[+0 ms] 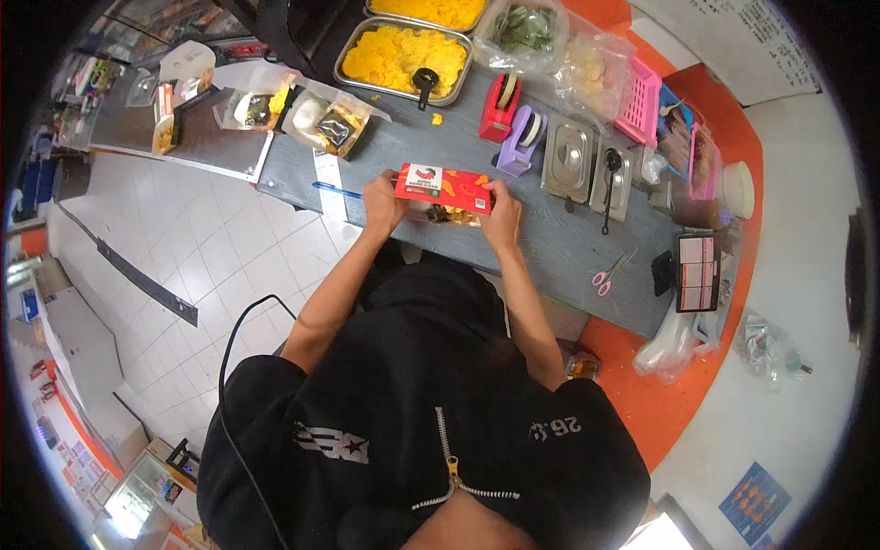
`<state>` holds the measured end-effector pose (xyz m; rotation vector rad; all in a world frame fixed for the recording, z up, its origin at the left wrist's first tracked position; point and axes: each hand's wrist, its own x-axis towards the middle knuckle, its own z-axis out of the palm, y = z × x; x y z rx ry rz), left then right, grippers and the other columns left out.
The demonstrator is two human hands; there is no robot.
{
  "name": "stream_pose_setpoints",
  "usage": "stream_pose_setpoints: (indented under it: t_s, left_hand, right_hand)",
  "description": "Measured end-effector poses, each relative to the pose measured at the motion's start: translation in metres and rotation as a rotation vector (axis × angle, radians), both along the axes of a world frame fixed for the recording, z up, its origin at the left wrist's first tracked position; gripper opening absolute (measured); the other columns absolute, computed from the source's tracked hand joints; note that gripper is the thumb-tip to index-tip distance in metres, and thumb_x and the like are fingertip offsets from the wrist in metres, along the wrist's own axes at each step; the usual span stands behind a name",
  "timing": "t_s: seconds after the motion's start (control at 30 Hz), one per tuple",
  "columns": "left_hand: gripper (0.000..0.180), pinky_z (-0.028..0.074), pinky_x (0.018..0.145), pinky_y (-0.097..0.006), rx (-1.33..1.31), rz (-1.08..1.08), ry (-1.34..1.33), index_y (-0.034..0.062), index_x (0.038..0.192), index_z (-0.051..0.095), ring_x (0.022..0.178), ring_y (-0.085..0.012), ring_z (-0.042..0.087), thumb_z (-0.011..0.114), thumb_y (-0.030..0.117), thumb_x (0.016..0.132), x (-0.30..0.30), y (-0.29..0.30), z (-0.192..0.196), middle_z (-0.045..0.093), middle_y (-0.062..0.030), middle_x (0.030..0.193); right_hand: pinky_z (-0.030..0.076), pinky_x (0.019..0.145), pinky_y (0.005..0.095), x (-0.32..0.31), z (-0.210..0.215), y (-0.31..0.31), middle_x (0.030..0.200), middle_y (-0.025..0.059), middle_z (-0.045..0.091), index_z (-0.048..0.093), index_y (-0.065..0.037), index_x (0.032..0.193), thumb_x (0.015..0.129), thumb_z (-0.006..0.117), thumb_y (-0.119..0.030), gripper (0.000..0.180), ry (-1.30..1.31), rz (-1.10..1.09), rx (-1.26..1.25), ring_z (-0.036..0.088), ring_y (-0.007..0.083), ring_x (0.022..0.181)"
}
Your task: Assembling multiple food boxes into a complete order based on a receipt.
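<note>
Takeaway food shop prep station: steel trays of yellow rice [403,57] at the grey surface's [550,247] far edge, packed meal boxes [330,124], tape dispensers [500,108], condiment tins [566,158].

grey counter [550,243], food trays [403,55], tape dispensers [519,139], scissors [607,272], red box [442,185]

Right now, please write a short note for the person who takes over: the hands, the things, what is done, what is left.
Left hand and right hand each grip one end of the red meal box on the grey counter.
Its lid is down over the food.
Two filled boxes lie open further left.
Red tape dispenser and purple tape dispenser stand behind, untouched; no tape shows on the box.
</note>
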<state>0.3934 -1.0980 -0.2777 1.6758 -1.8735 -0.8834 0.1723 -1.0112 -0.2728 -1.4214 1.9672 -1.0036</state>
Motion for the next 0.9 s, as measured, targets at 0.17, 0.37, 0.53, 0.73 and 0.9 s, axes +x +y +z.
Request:
stream_pose_setpoints:
  t_s: [0.17, 0.37, 0.53, 0.73, 0.9]
  left_hand:
    - [0.022, 0.053, 0.072, -0.046, -0.142, -0.042, -0.033, -0.0011, 0.081, 0.067, 0.079, -0.042, 0.067, 0.069, 0.02, 0.08, 0.004, -0.001, -0.011, 0.068, -0.0248, 0.08]
    - [0.026, 0.052, 0.068, -0.046, -0.174, -0.094, -0.029, -0.0018, 0.09, 0.069, 0.077, -0.0431, 0.066, 0.07, 0.021, 0.078, 0.007, 0.001, -0.014, 0.067, -0.0254, 0.079]
    - [0.03, 0.052, 0.071, -0.047, -0.122, -0.073, 0.012, -0.0029, 0.093, 0.067, 0.08, -0.0442, 0.066, 0.071, 0.023, 0.079, 0.01, 0.003, -0.026, 0.068, -0.0256, 0.084]
    - [0.082, 0.052, 0.089, -0.044, 0.138, -0.2, 0.111, -0.0028, 0.145, 0.033, 0.098, -0.0431, 0.065, 0.071, 0.035, 0.083, 0.009, 0.014, 0.036, 0.068, -0.0292, 0.102]
    - [0.089, 0.036, 0.109, -0.048, 0.085, -0.571, -0.034, -0.0057, 0.151, 0.015, 0.126, -0.0488, 0.046, 0.063, 0.039, 0.09, 0.03, 0.027, 0.014, 0.045, -0.0342, 0.138]
  right_hand:
    - [0.052, 0.081, 0.0408, -0.006, -0.002, -0.011, 0.101, 0.02, 0.068, 0.059, -0.004, 0.106, 0.074, 0.072, 0.001, 0.035, 0.053, 0.048, -0.035, 0.067, 0.0348, 0.095]
    - [0.051, 0.086, 0.0422, -0.012, -0.008, -0.014, 0.103, 0.0187, 0.067, 0.067, -0.008, 0.109, 0.069, 0.074, 0.0, 0.041, 0.094, 0.107, -0.102, 0.064, 0.0375, 0.097]
    - [0.051, 0.088, 0.0423, -0.006, -0.014, -0.012, 0.109, 0.0193, 0.067, 0.067, -0.005, 0.111, 0.068, 0.074, 0.0, 0.044, 0.022, 0.073, -0.116, 0.064, 0.0368, 0.101]
    - [0.042, 0.107, 0.0418, 0.009, -0.015, 0.014, 0.141, 0.0254, 0.049, 0.045, 0.0, 0.141, 0.076, 0.075, -0.009, 0.072, -0.017, 0.09, -0.051, 0.05, 0.0402, 0.129]
    - [0.016, 0.12, 0.0505, -0.001, -0.027, 0.023, 0.159, 0.0319, 0.0, -0.002, 0.006, 0.152, 0.096, 0.058, -0.034, 0.092, -0.151, 0.35, 0.105, 0.006, 0.0458, 0.148]
